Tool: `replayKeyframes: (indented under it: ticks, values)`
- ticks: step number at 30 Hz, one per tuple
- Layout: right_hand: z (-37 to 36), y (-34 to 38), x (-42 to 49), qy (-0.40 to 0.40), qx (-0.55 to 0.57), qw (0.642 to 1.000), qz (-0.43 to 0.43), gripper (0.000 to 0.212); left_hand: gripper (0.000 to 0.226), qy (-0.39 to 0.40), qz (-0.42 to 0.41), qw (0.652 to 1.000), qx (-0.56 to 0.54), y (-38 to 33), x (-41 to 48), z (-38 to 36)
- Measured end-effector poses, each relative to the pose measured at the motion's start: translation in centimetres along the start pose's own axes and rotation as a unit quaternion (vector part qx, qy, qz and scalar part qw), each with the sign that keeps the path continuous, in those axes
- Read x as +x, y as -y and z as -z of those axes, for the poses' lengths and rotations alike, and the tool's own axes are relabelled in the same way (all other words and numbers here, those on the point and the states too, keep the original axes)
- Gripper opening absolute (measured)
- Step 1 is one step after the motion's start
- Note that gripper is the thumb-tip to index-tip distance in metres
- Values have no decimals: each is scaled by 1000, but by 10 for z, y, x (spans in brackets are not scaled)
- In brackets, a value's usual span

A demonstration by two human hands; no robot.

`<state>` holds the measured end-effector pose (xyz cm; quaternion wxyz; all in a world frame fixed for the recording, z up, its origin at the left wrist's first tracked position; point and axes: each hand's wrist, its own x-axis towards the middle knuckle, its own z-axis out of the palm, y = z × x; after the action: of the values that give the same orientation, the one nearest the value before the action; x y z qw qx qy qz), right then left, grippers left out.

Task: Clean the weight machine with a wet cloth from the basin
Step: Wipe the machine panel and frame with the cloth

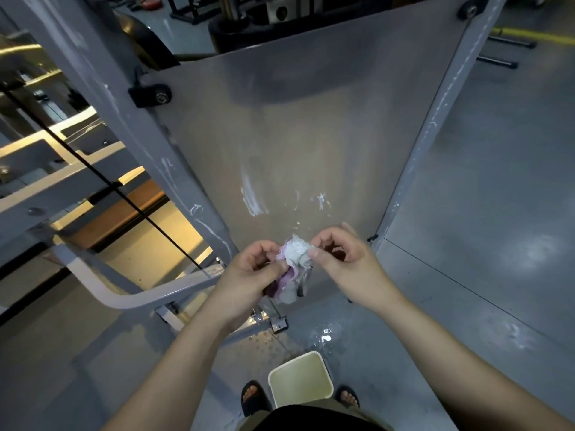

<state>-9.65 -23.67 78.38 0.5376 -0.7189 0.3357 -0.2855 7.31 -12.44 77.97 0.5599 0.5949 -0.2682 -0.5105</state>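
**One Cloth, Two Hands, at the Machine Panel**

One cloth [295, 262], white and purple, bunched so its full shape cannot be made out. Two hands: left hand [252, 272] and right hand [342, 256], each pinching it with curled fingers, in front of the weight machine's grey panel [311, 119]. One basin [300, 381] on the floor below, its near edge hidden by clothing.

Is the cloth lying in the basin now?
No, the left hand and the right hand hold the cloth up in the air, above the basin.
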Motion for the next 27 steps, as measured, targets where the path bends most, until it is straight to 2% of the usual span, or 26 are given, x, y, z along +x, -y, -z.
replayKeyframes:
  ticks: [3, 5, 9, 11, 14, 17, 20, 22, 24, 27]
  values:
    - [1, -1, 4, 32, 102, 994, -18, 8, 32, 12, 60, 994, -91, 4, -1, 12]
    - [0, -3, 5, 40, 155, 987, -10, 11, 25, 10, 82, 985, -149, 8, 0, 19]
    - [1, -4, 3, 41, 112, 992, 29, 2, 10, -24, 70, 978, -198, 14, 3, 26]
    - [3, -4, 3, 40, 83, 995, 33, 7, 11, -65, 51, 980, -178, 15, 4, 28]
    - [8, -1, 1, 51, 101, 993, 44, 12, 25, -147, 49, 979, -137, 15, 9, 32]
    - [7, 4, -3, 63, 111, 991, 31, 10, 15, -146, 75, 986, -39, 15, 12, 35]
    - [5, 8, -2, 67, 89, 994, 6, 7, 16, -145, 7, 985, 94, 13, 12, 28]
    - [6, 9, 1, 50, 30, 998, 2, 14, 16, -111, -38, 989, 93, 2, 10, 18]
    - [8, 10, 3, 35, -4, 999, 8, 20, 21, -27, -25, 998, 57, -9, 8, 9]
    - [11, 12, 3, 34, -17, 999, 21, 12, 32, 75, -36, 987, 139, -14, 6, -3]
